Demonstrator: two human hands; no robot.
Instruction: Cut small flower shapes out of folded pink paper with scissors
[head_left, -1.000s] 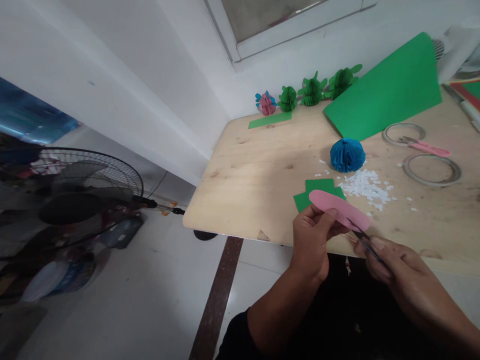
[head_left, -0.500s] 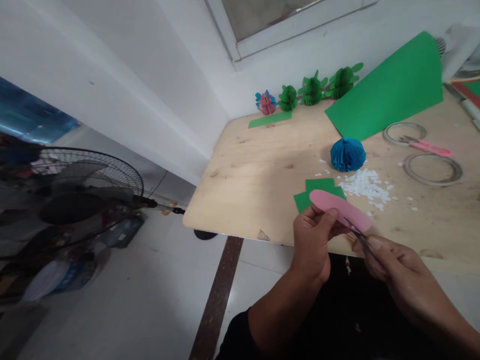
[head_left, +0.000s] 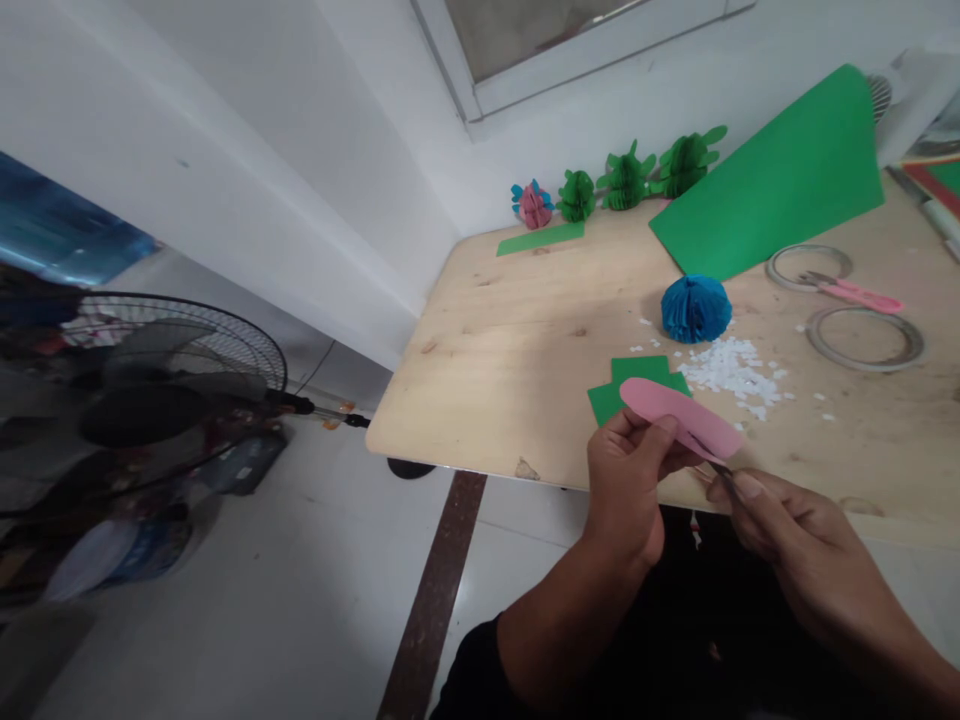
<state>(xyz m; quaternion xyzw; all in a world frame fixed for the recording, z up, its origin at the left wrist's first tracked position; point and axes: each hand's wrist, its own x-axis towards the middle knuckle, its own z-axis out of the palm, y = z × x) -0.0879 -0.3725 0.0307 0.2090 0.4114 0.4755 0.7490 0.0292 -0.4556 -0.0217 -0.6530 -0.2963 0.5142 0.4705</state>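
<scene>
My left hand pinches a pink paper strip with a rounded end, held above the table's front edge. Closed around dark scissors, my right hand keeps their blades at the strip's lower edge; the fingers hide much of the handles. Beneath and behind the strip lie green paper pieces. Farther back, a blue pleated paper ball rests on the wood. White paper bits are scattered beside it.
Pleated paper figures, one pink and blue and several green, line the wall near a green strip. A large green sheet leans at the back right. Two tape rolls and a pink-handled cutter lie right. A fan stands left.
The scissor blades have closed along the pink strip's lower edge, and the right hand's fingers have drawn together. The strip's right end has shifted slightly. The left hand has barely moved.
</scene>
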